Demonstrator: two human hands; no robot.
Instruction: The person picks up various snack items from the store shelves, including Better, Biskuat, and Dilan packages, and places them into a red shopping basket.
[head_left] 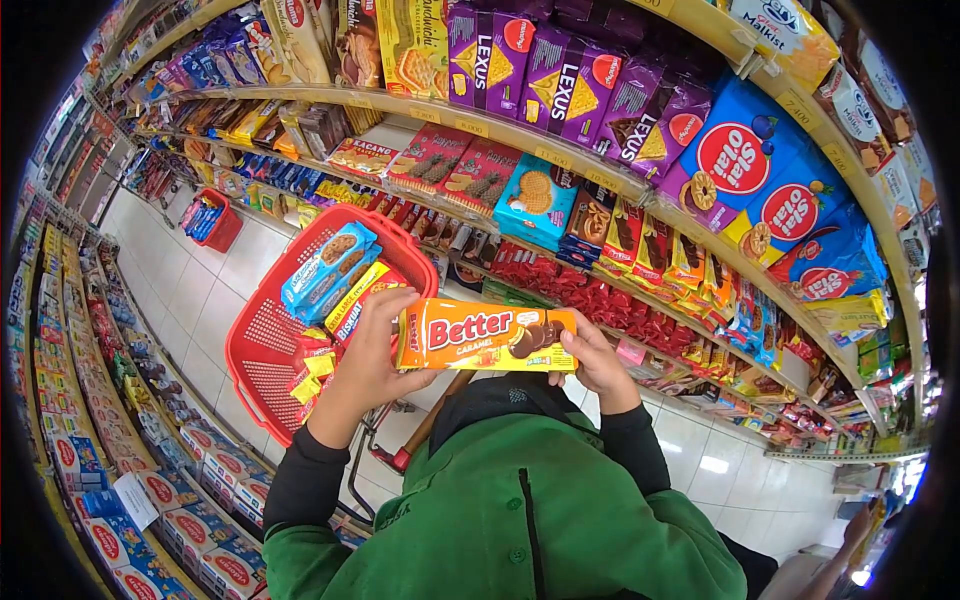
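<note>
An orange and yellow box of Better caramel biscuits (487, 336) is held level in front of my chest, its printed face turned up. My left hand (378, 345) grips its left end between thumb and fingers. At the opposite end, my right hand (600, 358) has its thumb on the front, with the other fingers partly hidden behind. Below and to the left stands a red shopping basket (252, 345). Inside it lie a blue cookie pack (332, 272), a yellow and red Biskuat pack (357, 300) and some small red and yellow packets (314, 368).
Biscuit shelves (400, 103) curve along the right, with purple Lexus packs (565, 85) and blue Slai O'lai bags (735, 150). More stocked shelves (140, 440) line the left. A smaller red basket (212, 222) stands farther along the tiled aisle (185, 290). Part of another person's arm (835, 560) shows lower right.
</note>
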